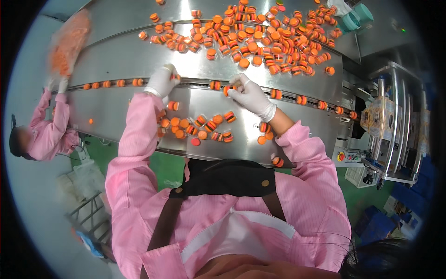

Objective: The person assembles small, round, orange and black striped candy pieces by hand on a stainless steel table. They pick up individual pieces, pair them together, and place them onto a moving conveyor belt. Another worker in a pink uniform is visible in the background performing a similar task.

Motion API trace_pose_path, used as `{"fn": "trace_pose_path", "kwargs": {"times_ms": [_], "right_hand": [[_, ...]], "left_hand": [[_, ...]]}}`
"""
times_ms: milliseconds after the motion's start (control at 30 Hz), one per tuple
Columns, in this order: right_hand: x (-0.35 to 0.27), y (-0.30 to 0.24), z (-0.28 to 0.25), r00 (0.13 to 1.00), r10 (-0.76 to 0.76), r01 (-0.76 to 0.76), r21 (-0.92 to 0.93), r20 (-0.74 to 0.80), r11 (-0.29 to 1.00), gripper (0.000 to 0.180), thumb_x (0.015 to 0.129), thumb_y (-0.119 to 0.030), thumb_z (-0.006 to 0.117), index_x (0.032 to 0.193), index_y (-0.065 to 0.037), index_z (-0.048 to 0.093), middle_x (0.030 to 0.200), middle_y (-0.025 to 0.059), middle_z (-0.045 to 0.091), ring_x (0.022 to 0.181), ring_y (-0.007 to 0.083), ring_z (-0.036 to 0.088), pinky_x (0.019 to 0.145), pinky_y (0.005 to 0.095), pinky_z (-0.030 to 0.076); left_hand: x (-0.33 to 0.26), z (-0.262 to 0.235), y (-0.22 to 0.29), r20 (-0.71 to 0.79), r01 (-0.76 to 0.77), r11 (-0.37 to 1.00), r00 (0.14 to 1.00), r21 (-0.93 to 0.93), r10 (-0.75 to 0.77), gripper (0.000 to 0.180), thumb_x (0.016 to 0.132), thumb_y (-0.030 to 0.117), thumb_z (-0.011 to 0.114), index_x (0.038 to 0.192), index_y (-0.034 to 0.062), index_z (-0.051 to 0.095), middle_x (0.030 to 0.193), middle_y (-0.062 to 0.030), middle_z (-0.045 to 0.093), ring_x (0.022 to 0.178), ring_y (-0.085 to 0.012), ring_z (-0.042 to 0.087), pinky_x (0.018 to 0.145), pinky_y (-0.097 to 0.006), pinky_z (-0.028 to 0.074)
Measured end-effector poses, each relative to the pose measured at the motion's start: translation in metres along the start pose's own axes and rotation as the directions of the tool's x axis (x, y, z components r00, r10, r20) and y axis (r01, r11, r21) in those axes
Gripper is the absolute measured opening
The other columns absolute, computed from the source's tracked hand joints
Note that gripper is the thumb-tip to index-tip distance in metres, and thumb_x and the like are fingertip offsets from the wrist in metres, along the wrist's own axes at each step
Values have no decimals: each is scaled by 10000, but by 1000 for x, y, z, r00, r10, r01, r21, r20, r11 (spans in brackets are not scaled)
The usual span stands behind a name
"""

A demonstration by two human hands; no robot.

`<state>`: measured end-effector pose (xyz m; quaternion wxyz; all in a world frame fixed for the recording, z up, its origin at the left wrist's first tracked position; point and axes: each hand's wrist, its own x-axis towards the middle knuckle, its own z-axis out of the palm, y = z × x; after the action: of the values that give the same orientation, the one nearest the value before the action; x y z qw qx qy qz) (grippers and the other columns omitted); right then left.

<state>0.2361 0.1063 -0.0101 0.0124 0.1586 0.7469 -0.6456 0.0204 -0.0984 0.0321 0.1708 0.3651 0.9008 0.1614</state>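
Both of my hands wear white gloves and work along a narrow conveyor channel (pixel 197 84) set in the steel table. My left hand (pixel 160 83) is closed at the channel, with a small orange burger-shaped candy (pixel 175 77) at its fingertips. Farther right, my right hand (pixel 252 96) pinches another layered burger-shaped candy (pixel 228 90) over the channel. Just left of that one stands a single candy (pixel 214 85) in the channel. More candies sit spaced out in a row, such as the orange one (pixel 276 94) right of my hand.
A large heap of candies (pixel 274 39) covers the far side of the steel table (pixel 125 60). Several loose ones (pixel 210 126) lie near me. At the far left a co-worker (pixel 51 123) handles a clear bag of orange pieces (pixel 69 42). A metal-framed machine (pixel 392 125) stands at right.
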Motion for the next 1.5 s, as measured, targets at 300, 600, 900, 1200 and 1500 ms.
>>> {"fn": "trace_pose_path", "kwargs": {"times_ms": [300, 600, 900, 1200, 1500], "right_hand": [[37, -9, 30, 997, -77, 53, -494, -29, 868, 235, 847, -232, 571, 929, -18, 520, 809, 172, 600, 756, 349, 601, 686, 448, 470], [30, -10, -1, 948, -298, 100, -788, -110, 608, 200, 828, -122, 539, 1014, -63, 583, 1044, 175, 530, 877, 342, 584, 744, 422, 494], [63, -20, -40, 971, -146, 210, -967, 189, 145, 246, 828, -79, 509, 1068, -57, 558, 979, 169, 589, 849, 299, 630, 701, 434, 509], [14, -17, -6, 990, -76, 127, -536, 116, 835, 277, 817, -287, 631, 922, -35, 585, 861, 199, 607, 832, 360, 600, 754, 399, 474], [-19, 13, 26, 971, 33, 50, -333, 238, 942, 387, 827, -374, 622, 975, -21, 570, 854, 178, 626, 817, 311, 622, 747, 362, 480]], "left_hand": [[31, 12, 17, -92, -304, 939, 943, 159, 320, 334, 724, 41, 673, 1046, 67, 590, 1059, -145, 570, 1027, -335, 545, 883, -394, 448], [86, 47, 54, 179, -371, 914, 922, 164, 343, 252, 831, 188, 599, 1060, 97, 546, 1027, -144, 564, 1009, -321, 545, 854, -397, 446], [20, 33, 22, -212, -273, 931, 952, -244, 223, 189, 855, 157, 579, 1013, 74, 640, 991, -149, 597, 924, -317, 585, 816, -355, 467], [-57, 17, -101, -412, 59, 920, 882, -387, -230, 209, 854, 125, 573, 1038, 46, 634, 946, -138, 588, 878, -248, 591, 799, -313, 463], [-77, 46, -79, -326, -6, 960, 941, -281, -90, 220, 869, 124, 559, 1059, 26, 612, 1027, -164, 600, 957, -299, 586, 856, -341, 455]]}}
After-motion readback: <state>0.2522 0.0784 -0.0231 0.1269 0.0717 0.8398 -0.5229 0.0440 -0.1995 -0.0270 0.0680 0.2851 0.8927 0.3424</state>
